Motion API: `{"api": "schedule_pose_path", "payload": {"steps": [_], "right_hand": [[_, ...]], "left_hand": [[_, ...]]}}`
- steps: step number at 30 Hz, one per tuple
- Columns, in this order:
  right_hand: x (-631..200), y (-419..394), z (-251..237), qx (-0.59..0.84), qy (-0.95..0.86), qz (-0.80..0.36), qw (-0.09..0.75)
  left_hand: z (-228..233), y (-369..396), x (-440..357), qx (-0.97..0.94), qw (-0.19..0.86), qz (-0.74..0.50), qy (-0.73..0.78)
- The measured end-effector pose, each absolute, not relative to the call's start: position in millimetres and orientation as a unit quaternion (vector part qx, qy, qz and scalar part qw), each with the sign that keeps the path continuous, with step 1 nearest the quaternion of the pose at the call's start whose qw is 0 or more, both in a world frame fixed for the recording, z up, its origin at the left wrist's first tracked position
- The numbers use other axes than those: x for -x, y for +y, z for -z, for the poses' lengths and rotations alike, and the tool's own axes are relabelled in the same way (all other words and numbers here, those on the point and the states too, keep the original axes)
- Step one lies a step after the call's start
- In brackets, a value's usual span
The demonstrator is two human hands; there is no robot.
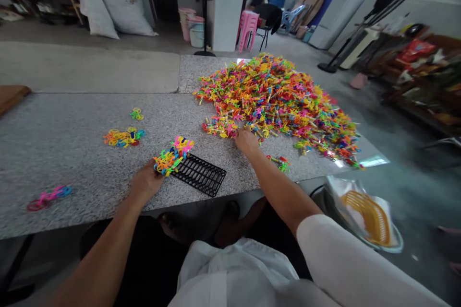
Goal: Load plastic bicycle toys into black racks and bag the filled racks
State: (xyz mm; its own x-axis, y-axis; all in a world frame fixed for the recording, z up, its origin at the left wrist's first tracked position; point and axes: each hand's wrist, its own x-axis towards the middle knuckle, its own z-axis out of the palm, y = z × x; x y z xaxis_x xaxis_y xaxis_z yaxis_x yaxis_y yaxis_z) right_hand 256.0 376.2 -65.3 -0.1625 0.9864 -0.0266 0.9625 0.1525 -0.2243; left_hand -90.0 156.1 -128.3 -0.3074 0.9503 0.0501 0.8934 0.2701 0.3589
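A black plastic rack point(203, 175) with rows of oblong slots lies at a slant near the table's front edge. Bright small plastic pieces point(169, 159) in yellow, orange, blue and pink fill its left end. My left hand point(147, 180) is closed at that left end, gripping the rack, its fingertips partly hidden by the pieces. To the right, my right hand point(248, 140) reaches to the near edge of a big heap of mixed colourful plastic pieces point(273, 91). Its fingers are bent together among the pieces point(221, 127); what they pinch is hidden.
Small clusters of pieces point(124, 137) lie left on the speckled stone table point(82, 168), with a pink and blue group point(50, 197) nearer the front. A basket with yellow racks point(367, 216) stands low at the right. Beyond the table are a fan point(205, 5) and pink stools point(248, 29).
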Motion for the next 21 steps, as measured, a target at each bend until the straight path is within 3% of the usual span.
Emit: {"api": "schedule_pose_path", "payload": {"steps": [4, 10, 14, 17, 21], "right_hand": [[-263.1, 367.1, 73.9, 0.599, -0.774, -0.132, 0.156], [-255.0, 327.2, 87.9, 0.517, -0.671, -0.427, 0.318], [-240.6, 309.2, 85.9, 0.505, -0.608, -0.485, 0.373], [-225.6, 290.9, 78.3, 0.496, -0.573, -0.531, 0.378], [-193.6, 247.3, 71.1, 0.418, -0.598, -0.615, 0.299]], "left_hand": [[122.6, 155.3, 85.0, -0.567, 0.101, -0.173, 0.799], [114.6, 153.4, 77.4, -0.554, 0.122, -0.189, 0.801], [109.9, 150.8, 73.3, -0.556, 0.126, -0.203, 0.796], [108.2, 149.4, 71.0, -0.558, 0.126, -0.218, 0.79], [109.0, 149.9, 70.7, -0.586, 0.144, -0.237, 0.761]]}}
